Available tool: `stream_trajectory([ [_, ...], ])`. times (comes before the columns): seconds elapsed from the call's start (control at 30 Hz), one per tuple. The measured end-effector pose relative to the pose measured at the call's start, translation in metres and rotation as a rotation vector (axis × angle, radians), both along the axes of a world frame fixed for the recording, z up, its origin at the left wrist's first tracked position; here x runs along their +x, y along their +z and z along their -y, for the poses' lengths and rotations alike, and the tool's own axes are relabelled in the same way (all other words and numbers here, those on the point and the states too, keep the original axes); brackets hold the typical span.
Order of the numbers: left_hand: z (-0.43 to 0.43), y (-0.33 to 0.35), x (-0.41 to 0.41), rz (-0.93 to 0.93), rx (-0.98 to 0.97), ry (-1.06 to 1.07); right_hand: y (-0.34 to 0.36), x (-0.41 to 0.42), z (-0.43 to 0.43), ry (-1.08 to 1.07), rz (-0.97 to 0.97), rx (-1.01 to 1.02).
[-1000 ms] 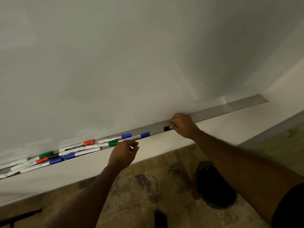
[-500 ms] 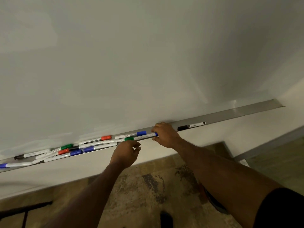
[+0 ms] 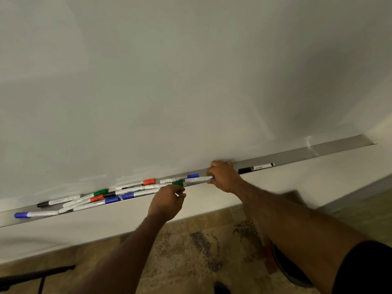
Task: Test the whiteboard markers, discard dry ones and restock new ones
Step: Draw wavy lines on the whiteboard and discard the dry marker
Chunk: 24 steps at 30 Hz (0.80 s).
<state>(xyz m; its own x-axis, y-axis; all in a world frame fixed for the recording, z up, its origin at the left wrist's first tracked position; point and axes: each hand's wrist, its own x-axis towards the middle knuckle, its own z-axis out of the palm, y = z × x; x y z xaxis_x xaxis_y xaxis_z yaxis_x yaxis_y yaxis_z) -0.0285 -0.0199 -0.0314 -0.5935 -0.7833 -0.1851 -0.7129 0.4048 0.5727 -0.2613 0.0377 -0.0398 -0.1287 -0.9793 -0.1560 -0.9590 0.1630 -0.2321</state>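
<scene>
Head view: a person's right hand (image 3: pixel 222 176) grips a blue-capped marker (image 3: pixel 198 178) at the metal tray (image 3: pixel 339 148). The left hand (image 3: pixel 167 201) hangs loosely curled and empty just below the rim. A black marker (image 3: pixel 255 167) lies apart to the right. The barrel print is too small to read.

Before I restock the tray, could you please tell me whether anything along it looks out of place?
Yes: on the left part of the tray the markers lie in a jumbled heap, crossing and overlapping. One black marker lies alone, right of the right hand, which grips a blue-capped marker. Nothing looks spilled or broken.
</scene>
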Motion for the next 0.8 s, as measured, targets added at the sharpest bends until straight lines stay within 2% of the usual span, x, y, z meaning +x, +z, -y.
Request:
stream_trajectory([
  [0.07,0.001,0.005,0.001,-0.063,-0.022,0.005,0.008,0.005,-0.005,-0.066,0.153,-0.11],
  [0.13,0.001,0.014,0.001,-0.16,-0.055,-0.011,0.025,0.018,-0.012,-0.189,0.49,-0.228],
  [0.2,0.0,0.029,0.0,-0.257,-0.064,-0.038,0.046,0.037,-0.019,-0.313,0.825,-0.263],
  [0.33,-0.007,0.061,-0.003,-0.389,-0.059,-0.124,0.07,0.064,-0.029,-0.433,1.176,-0.334],
  [0.5,-0.006,0.087,0.005,-0.416,-0.115,-0.295,0.092,0.083,-0.033,-0.428,1.279,-0.35],
  [0.67,-0.002,0.09,0.006,-0.297,-0.143,-0.271,0.105,0.095,-0.034,-0.446,1.278,-0.42],
  [0.8,-0.011,0.095,0.002,-0.305,-0.13,-0.271,0.111,0.1,-0.034,-0.452,1.326,-0.46],
])
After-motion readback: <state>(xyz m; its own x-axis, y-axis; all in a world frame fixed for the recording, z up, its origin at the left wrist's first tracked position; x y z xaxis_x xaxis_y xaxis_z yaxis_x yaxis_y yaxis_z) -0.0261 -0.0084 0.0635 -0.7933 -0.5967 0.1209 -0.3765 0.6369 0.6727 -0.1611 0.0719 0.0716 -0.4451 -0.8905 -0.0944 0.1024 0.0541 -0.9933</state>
